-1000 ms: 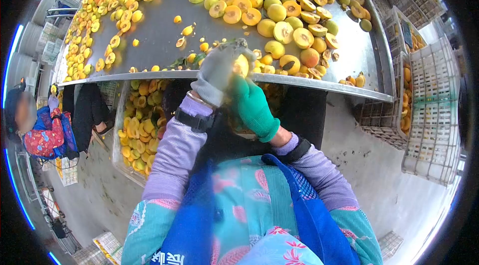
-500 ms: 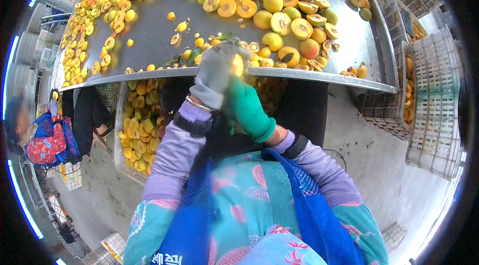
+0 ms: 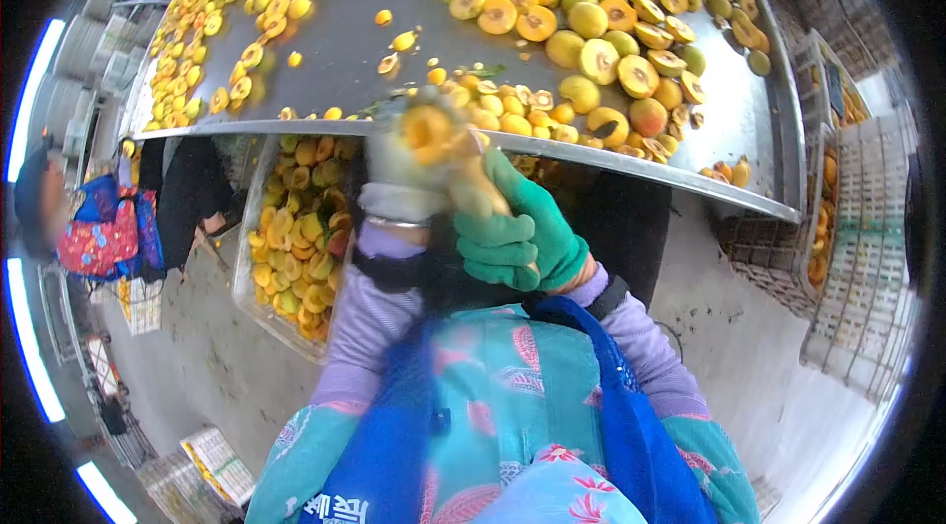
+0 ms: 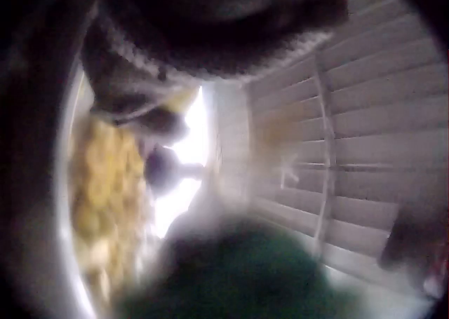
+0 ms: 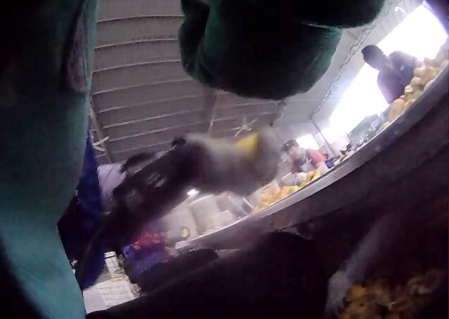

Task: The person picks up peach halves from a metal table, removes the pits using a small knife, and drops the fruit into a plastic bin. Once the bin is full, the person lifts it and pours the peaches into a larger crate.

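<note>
Left grip point(image 3: 399, 169) held cut fruit point(image 3: 431, 134) just beyond the right grip point(image 3: 537, 228), which was clamped round a handle point(image 3: 477, 193), apparently a tool's, though blurred. Steady fruit and short, controlled strokes seemed best.

White characters point(image 3: 335, 508), apparently Chinese, on the blue apron point(image 3: 370, 455); blurred and cut by the picture's lower edge, not legible with certainty.

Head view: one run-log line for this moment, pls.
left hand: holds halved fruit, blurred | right hand: grips tan handle | metal table: loose fruit on top
</note>
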`<state>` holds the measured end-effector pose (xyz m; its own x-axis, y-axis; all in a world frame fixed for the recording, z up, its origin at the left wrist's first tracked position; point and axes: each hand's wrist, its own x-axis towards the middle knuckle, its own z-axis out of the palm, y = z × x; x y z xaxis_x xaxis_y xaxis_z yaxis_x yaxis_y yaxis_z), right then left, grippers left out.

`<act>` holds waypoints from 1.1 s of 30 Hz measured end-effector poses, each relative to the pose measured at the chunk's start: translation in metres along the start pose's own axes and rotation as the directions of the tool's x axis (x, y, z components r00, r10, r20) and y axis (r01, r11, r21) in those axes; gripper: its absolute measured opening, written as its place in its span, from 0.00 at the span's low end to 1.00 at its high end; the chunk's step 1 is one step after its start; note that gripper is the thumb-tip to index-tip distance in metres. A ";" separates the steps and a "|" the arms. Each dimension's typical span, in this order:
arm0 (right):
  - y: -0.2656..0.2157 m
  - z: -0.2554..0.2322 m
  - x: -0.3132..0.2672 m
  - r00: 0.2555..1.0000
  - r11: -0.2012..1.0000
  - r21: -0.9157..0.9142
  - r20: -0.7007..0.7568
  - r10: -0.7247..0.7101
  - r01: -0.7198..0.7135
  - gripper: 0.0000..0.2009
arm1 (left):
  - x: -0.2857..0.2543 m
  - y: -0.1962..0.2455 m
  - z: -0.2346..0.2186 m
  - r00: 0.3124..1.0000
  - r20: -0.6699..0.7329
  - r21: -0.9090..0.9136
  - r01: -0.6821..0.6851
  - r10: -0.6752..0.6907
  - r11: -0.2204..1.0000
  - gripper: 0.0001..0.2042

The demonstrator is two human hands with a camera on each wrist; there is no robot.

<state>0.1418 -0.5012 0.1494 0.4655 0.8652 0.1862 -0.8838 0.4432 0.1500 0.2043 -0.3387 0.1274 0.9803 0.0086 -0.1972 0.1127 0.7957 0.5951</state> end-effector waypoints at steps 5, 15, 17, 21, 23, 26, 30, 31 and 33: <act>-0.010 0.012 -0.038 0.709 0.837 -0.522 -0.653 -0.268 -0.165 0.27 | -0.044 0.126 -0.096 0.985 0.052 0.994 -0.067 0.162 0.086 0.13; -0.298 0.085 -0.123 -0.089 0.154 -0.715 -0.127 -0.988 -0.682 0.19 | 0.233 0.101 0.045 0.962 0.230 0.906 -0.157 0.145 -0.394 0.26; -0.352 0.064 -0.141 -0.150 0.151 -0.680 -0.061 -0.987 -0.718 0.15 | 0.301 0.078 0.037 0.974 0.110 0.832 0.018 0.196 -0.554 0.33; -0.452 -0.039 -0.166 0.333 -0.367 -0.147 0.210 -0.919 -0.919 0.12 | 0.353 0.035 0.050 0.997 0.079 0.964 -0.082 -0.020 -0.251 0.44; -0.443 -0.034 -0.122 0.367 -0.359 -0.336 0.041 -0.929 -0.871 0.15 | 0.369 0.010 0.059 0.999 0.039 0.800 -0.031 0.000 -0.599 0.44; -0.423 -0.039 -0.060 0.234 -0.250 -0.411 0.091 -0.968 -0.876 0.20 | 0.343 0.016 0.054 0.994 0.072 0.770 -0.107 -0.082 -0.629 0.42; -0.374 -0.032 -0.028 0.400 -0.362 -0.485 0.027 -0.916 -0.796 0.22 | 0.261 0.027 0.030 0.975 0.105 0.724 -0.211 -0.197 -0.657 0.40; -0.353 -0.019 -0.019 0.465 -0.420 -0.421 -0.005 -0.885 -0.804 0.21 | 0.244 0.029 0.020 0.967 0.120 0.713 -0.242 -0.226 -0.658 0.41; -0.317 0.004 -0.006 0.580 -0.539 -0.293 -0.075 -0.811 -0.790 0.19 | 0.217 0.037 0.004 0.928 0.225 0.789 -0.352 -0.296 -0.504 0.43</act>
<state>0.4191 -0.6475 0.1045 0.9833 0.1602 -0.0861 0.0942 -0.8538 -0.5121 0.4213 -0.3099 0.1096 0.9131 -0.3638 -0.1843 -0.2738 -0.8817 0.3844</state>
